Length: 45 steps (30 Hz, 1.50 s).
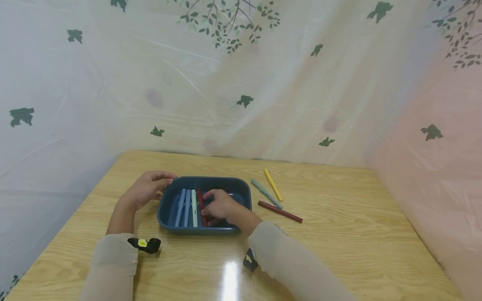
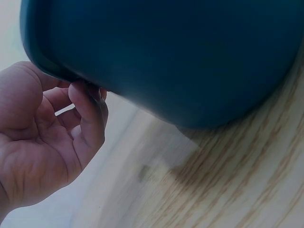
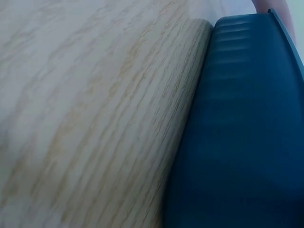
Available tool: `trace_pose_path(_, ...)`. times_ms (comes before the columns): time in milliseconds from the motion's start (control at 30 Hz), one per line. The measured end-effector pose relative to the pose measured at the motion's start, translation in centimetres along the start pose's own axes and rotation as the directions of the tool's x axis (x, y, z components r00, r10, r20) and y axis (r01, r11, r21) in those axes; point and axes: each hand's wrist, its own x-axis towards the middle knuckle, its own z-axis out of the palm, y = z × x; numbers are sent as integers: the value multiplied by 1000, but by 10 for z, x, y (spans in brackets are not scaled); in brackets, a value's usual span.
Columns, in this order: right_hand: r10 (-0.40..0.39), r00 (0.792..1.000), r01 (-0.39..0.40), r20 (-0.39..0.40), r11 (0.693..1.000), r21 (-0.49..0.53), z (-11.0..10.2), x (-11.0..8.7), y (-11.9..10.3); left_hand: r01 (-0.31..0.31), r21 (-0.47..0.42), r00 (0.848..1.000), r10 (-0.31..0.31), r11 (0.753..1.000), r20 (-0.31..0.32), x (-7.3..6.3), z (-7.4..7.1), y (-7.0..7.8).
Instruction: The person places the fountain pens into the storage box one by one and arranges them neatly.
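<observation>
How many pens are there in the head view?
7. In the tray: two blue pens, one pale green, one red. On the table: one yellow, one grey-green, one dark red. The right hand may hide more.

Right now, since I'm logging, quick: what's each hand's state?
Left hand: closed, holding the dark blue, rounded-rectangular tub by its rim.
Right hand: at the slim, dark red pen inside; gripping or open, cannot tell.

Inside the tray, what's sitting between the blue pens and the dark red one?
In the head view, a single pale green pen lies between the blue pens and the dark red pen in the tray.
</observation>
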Motion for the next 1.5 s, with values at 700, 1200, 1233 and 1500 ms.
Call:
trace_pose_path(700, -23, 996, 24, -81, 1000, 9, 4, 4, 2, -10, 10, 1000, 10, 1000, -4, 0, 0, 2)
trace_pose_path(1200, -31, 998, 33, -54, 999, 34, 4, 6, 2, 8, 11, 1000, -8, 1000, -8, 2, -1, 1)
trace_pose_path(1233, -30, 998, 32, -52, 999, 33, 4, 6, 1, 8, 10, 1000, -8, 1000, -9, 2, -1, 1)
trace_pose_path(1500, -21, 999, 22, -45, 999, 25, 4, 6, 1, 11, 7, 1000, -10, 1000, -11, 1, -1, 1)
